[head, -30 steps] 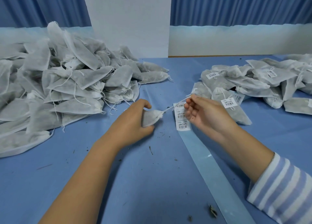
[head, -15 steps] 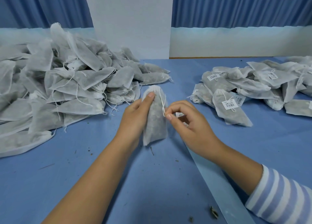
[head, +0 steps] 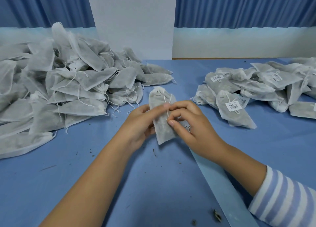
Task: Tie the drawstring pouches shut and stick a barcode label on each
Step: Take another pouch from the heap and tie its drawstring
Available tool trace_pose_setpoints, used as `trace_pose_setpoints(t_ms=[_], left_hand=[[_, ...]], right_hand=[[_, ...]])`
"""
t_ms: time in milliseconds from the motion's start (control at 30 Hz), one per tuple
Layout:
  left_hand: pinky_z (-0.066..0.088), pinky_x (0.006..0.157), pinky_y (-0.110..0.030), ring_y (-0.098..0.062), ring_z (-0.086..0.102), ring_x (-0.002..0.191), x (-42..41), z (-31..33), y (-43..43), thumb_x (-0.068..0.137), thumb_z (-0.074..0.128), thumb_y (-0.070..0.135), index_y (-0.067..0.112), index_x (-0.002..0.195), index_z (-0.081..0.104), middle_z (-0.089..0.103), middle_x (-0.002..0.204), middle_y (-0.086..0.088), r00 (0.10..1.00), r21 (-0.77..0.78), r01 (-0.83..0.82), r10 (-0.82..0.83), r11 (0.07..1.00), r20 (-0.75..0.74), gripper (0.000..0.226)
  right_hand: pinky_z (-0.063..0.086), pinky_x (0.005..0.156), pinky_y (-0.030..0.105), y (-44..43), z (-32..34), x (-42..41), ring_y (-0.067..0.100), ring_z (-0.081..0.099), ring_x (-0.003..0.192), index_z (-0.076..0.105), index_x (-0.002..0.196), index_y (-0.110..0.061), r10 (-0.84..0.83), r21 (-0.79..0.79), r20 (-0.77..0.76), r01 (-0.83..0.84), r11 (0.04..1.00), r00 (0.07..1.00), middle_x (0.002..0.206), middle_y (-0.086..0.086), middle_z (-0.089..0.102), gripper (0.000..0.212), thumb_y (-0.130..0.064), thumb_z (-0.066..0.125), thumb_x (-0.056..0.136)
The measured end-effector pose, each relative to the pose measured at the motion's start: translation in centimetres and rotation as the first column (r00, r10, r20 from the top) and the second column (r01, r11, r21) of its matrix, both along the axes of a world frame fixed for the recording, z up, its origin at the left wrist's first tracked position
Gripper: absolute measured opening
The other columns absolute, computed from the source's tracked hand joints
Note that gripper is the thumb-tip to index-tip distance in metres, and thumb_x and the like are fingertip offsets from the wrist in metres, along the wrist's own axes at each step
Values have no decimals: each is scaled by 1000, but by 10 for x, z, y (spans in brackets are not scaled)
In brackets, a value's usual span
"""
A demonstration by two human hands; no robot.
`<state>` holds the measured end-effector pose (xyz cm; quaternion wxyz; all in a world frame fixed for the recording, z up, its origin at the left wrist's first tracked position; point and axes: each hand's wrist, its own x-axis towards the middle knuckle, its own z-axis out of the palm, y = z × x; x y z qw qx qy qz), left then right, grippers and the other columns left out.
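Observation:
A white drawstring pouch (head: 163,124) stands upright over the blue table, its gathered neck pointing away from me. My left hand (head: 142,124) holds it from the left side, thumb across its front. My right hand (head: 189,122) pinches the pouch's white string (head: 166,105) against the front of the pouch. A barcode label (head: 188,126) on the pale blue backing strip (head: 220,184) peeks out under my right fingers.
A big heap of unlabelled pouches (head: 59,93) fills the left of the table. A smaller pile of labelled pouches (head: 253,93) lies at the right. Dark crumbs (head: 216,215) dot the blue tabletop (head: 51,184). A white board (head: 131,21) stands behind.
The pouch went from lying sideways with its string pulled taut to the right, to standing upright. My right hand has come in against the pouch and now covers the labels.

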<state>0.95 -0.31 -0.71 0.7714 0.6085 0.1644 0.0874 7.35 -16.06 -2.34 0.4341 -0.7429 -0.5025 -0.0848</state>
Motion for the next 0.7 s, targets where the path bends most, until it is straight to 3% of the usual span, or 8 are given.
trace_pose_setpoints(t_ms=[67, 167, 233, 300, 433, 700], left_hand=[[60, 78, -34, -23, 71, 88, 1, -2, 1, 82, 75, 18, 0, 109, 69, 73, 103, -21, 1000, 51, -11, 12, 999, -11, 34], [52, 95, -46, -30, 70, 94, 2, -4, 2, 88, 70, 13, -1, 108, 70, 73, 107, -21, 994, 78, -82, 88, 994, -68, 24], [53, 95, -45, -26, 71, 89, 3, -6, 6, 89, 69, 15, 3, 104, 72, 75, 102, -15, 989, 119, -106, 118, 987, -94, 19], [55, 91, -41, -21, 72, 85, 3, -8, 9, 90, 69, 18, 5, 101, 72, 76, 99, -11, 985, 147, -119, 135, 982, -103, 17], [58, 80, -32, -17, 74, 83, 5, -12, 11, 90, 69, 21, 10, 98, 72, 78, 92, -4, 985, 176, -113, 134, 978, -108, 15], [57, 83, -35, -22, 74, 88, 6, -14, 14, 86, 70, 22, 11, 93, 72, 78, 89, -3, 982, 227, -70, 107, 971, -157, 13]], right_hand=[[46, 95, 29, -2, 4, 3, 13, 53, 113, 69, 98, -14, 42, -13, -69, -43, 999, 997, 118, -2, 55, 10, -10, 61, 94], [46, 84, 17, -8, 12, 17, 4, 58, 103, 70, 98, -22, -20, -28, -177, 16, 999, 984, 111, -4, 61, 16, -8, 61, 94], [43, 75, 14, -18, 16, 31, 5, 60, 88, 69, 94, -27, -118, -149, -194, 89, 985, 974, 98, -8, 66, 17, -11, 65, 91], [40, 75, 11, -27, 14, 43, 5, 59, 83, 70, 96, -27, -165, -352, -105, 118, 929, 981, 94, -10, 65, 16, -13, 71, 87], [43, 89, 25, -29, 4, 47, 9, 53, 95, 68, 112, -26, -180, -603, 40, 167, 780, 983, 104, -8, 58, 25, -25, 70, 87], [45, 88, 28, -30, 6, 42, 7, 53, 93, 70, 111, -32, -188, -621, 14, 155, 768, 982, 104, -11, 58, 32, -44, 73, 82]])
